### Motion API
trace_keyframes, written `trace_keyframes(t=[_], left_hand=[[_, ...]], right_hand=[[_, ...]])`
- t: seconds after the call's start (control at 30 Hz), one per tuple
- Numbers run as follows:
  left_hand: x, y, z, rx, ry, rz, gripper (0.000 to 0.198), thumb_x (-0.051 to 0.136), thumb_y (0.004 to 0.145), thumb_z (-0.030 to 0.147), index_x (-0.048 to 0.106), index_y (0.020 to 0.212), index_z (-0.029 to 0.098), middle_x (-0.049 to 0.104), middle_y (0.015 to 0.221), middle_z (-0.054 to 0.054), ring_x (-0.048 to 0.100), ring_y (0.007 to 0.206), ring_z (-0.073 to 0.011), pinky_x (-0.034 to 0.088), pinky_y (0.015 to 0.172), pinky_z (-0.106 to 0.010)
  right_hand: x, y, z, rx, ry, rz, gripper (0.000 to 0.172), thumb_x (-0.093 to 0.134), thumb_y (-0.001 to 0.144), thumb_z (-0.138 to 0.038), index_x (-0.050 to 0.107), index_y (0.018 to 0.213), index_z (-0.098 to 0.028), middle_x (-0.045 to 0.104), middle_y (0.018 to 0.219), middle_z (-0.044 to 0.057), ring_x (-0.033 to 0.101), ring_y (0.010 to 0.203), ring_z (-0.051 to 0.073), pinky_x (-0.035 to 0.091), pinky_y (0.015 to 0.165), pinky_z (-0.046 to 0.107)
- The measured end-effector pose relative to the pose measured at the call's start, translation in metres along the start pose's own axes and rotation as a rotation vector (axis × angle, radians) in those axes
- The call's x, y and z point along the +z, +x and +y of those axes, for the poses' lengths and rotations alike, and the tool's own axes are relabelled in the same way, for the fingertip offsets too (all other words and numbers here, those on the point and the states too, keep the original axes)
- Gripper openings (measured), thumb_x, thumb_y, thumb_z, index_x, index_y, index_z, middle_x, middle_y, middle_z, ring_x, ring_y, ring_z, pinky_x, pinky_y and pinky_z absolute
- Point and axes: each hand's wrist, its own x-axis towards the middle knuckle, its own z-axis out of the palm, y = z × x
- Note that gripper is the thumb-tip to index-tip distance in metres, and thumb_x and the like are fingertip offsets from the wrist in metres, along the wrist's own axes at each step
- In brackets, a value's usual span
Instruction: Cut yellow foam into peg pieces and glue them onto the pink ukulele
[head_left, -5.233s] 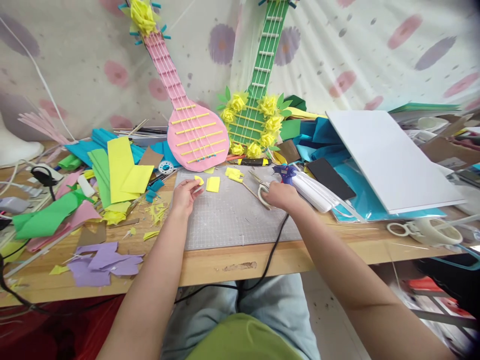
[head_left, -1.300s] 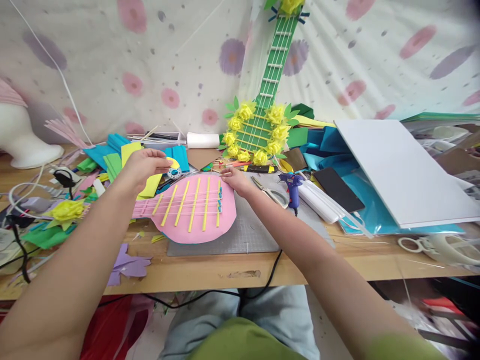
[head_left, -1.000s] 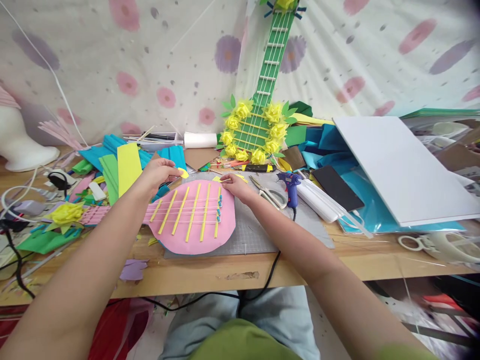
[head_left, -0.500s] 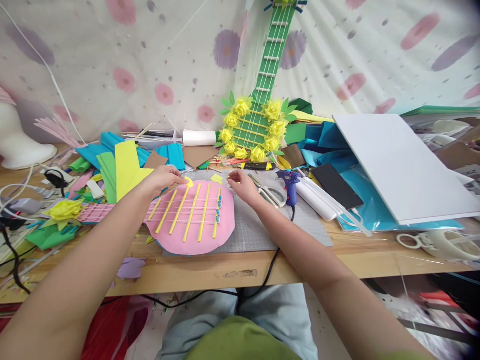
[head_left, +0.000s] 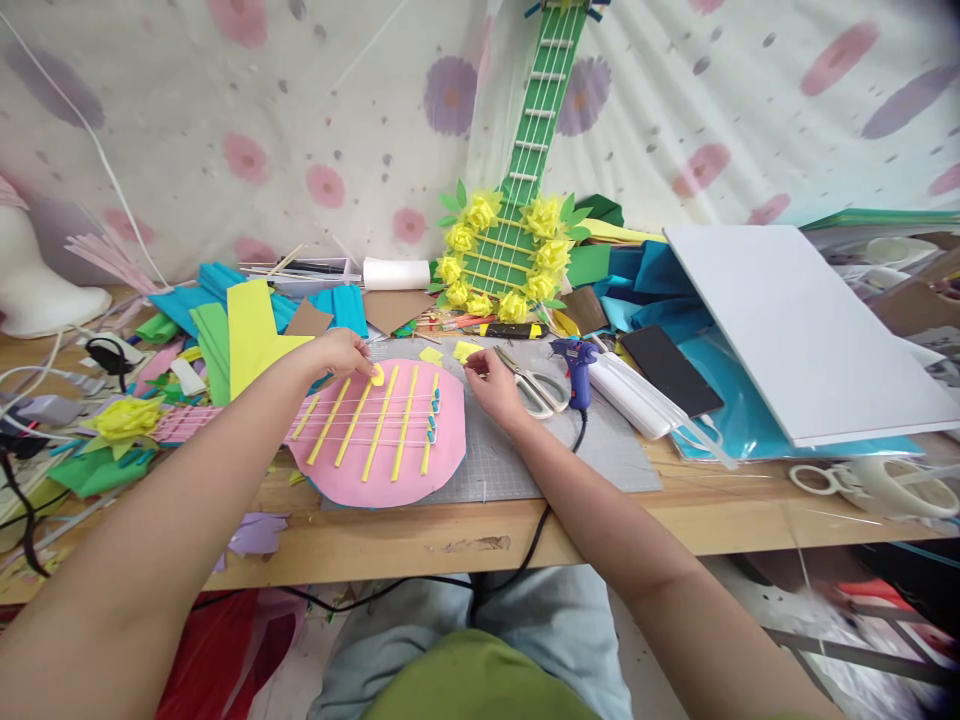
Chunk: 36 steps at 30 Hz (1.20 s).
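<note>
My left hand [head_left: 343, 355] pinches a small yellow paper petal [head_left: 377, 376] above the upper edge of a pink paper guitar [head_left: 450, 450]. Yellow strips and white strings cross the guitar's round body; its neck runs left under my forearm. My right hand [head_left: 495, 388] is curled over the grey cutting mat [head_left: 592, 460], fingertips beside a yellow paper piece [head_left: 466, 350]. What lies between those fingers is too small to make out. Another yellow scrap [head_left: 430, 356] rests behind the guitar. Right of that hand lie scissors [head_left: 551, 392] and a blue glue gun [head_left: 578, 370].
A green paper guitar with yellow roses [head_left: 517, 240] leans at the back. Crepe paper [head_left: 251, 330] and cords crowd the left. On the right are a white board [head_left: 810, 340], a dark flat slab [head_left: 671, 370], white glue sticks [head_left: 637, 400] and tape rolls [head_left: 911, 488].
My right hand has drawn slightly right and toward me, uncovering a yellow paper piece. My left hand still holds the petal, now turned and a little lower. The view has shifted slightly.
</note>
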Motion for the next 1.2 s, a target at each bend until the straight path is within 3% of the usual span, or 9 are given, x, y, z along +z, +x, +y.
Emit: trace_keyframes(t=[0.2, 0.5, 0.77, 0.93, 1.03, 1.2], left_hand=[[0.008, 0.008, 0.005, -0.008, 0.152, -0.05, 0.033, 0.074, 0.033, 0.028, 0.05, 0.055, 0.019, 0.051, 0.051, 0.004, 0.048, 0.054, -0.014, 0.031, 0.047, -0.024], [0.015, 0.002, 0.005, 0.126, 0.407, 0.077, 0.023, 0.068, 0.049, 0.025, 0.052, 0.065, 0.02, 0.065, 0.072, 0.001, 0.059, 0.069, -0.017, 0.036, 0.052, -0.024], [0.024, -0.008, 0.007, 0.225, 0.605, 0.165, 0.015, 0.06, 0.062, 0.024, 0.054, 0.075, 0.021, 0.066, 0.084, -0.003, 0.059, 0.086, -0.0213, 0.038, 0.06, -0.027], [0.022, -0.012, 0.008, 0.191, 0.547, 0.17, 0.024, 0.063, 0.058, 0.026, 0.054, 0.08, 0.022, 0.066, 0.086, -0.002, 0.054, 0.097, -0.0242, 0.041, 0.065, -0.028], [0.017, -0.011, 0.006, 0.179, 0.478, 0.136, 0.031, 0.065, 0.054, 0.026, 0.055, 0.083, 0.021, 0.066, 0.09, -0.002, 0.056, 0.094, -0.0228, 0.043, 0.067, -0.027], [0.009, -0.007, 0.002, 0.208, 0.384, 0.127, 0.025, 0.063, 0.056, 0.028, 0.056, 0.079, 0.02, 0.065, 0.089, -0.004, 0.059, 0.084, -0.0198, 0.043, 0.068, -0.025]], right_hand=[[0.0, -0.002, 0.0, 0.007, -0.017, -0.018, 0.015, 0.046, 0.074, -0.021, 0.049, 0.089, -0.018, 0.062, 0.087, 0.002, 0.057, 0.075, 0.012, 0.044, 0.067, 0.026], [0.001, 0.0, 0.0, -0.011, -0.035, -0.021, 0.015, 0.046, 0.074, -0.019, 0.047, 0.089, -0.019, 0.062, 0.086, 0.002, 0.056, 0.074, 0.011, 0.045, 0.066, 0.025], [-0.007, 0.01, -0.002, 0.036, -0.099, -0.021, 0.016, 0.049, 0.073, -0.019, 0.048, 0.089, -0.019, 0.062, 0.087, 0.001, 0.055, 0.068, 0.011, 0.043, 0.068, 0.027], [-0.007, 0.008, -0.002, 0.054, -0.067, -0.059, 0.017, 0.05, 0.073, -0.021, 0.048, 0.09, -0.019, 0.062, 0.083, 0.001, 0.055, 0.066, 0.011, 0.044, 0.068, 0.027], [-0.007, 0.008, 0.0, 0.057, -0.064, -0.058, 0.017, 0.051, 0.073, -0.022, 0.049, 0.09, -0.018, 0.062, 0.083, 0.001, 0.055, 0.067, 0.011, 0.044, 0.067, 0.027], [-0.007, 0.008, 0.002, 0.055, -0.031, -0.055, 0.016, 0.051, 0.073, -0.022, 0.049, 0.088, -0.018, 0.062, 0.082, 0.0, 0.057, 0.068, 0.01, 0.046, 0.068, 0.027]])
